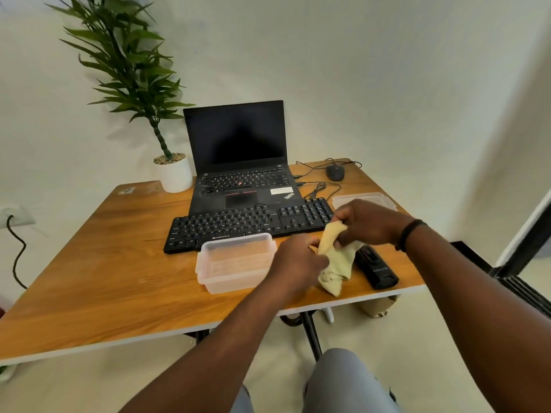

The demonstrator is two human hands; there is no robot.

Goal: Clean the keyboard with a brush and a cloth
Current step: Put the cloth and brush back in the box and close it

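Hands: two, both over the near right part of the counter (89, 248).
Left hand (298, 259): its fingers are curled round the lower part of the cloth (335, 263).
Right hand (368, 223): its fingers pinch the top of the cloth, just above the keyboard's right end; one dark band sits on this wrist.
Cloth: one, pale yellow, crumpled, held up between the two hands, its lower end hanging near the counter edge.
Keyboard (238, 223): one, black, lying flat across the middle of the counter, just in front of the laptop (238, 162).
Laptop: one, black, open, screen dark.
Box (235, 263): one, clear plastic, open-topped, just in front of the keyboard and left of the cloth.
Lid (363, 199): one, clear, flat on the counter behind the right hand.
Black object (377, 269): one, oblong, lying right of the cloth; I cannot tell whether it is the brush.
Mouse (335, 172): one, dark, wired, at the far right.
Plant (131, 70): one, in a white pot, left of the laptop.
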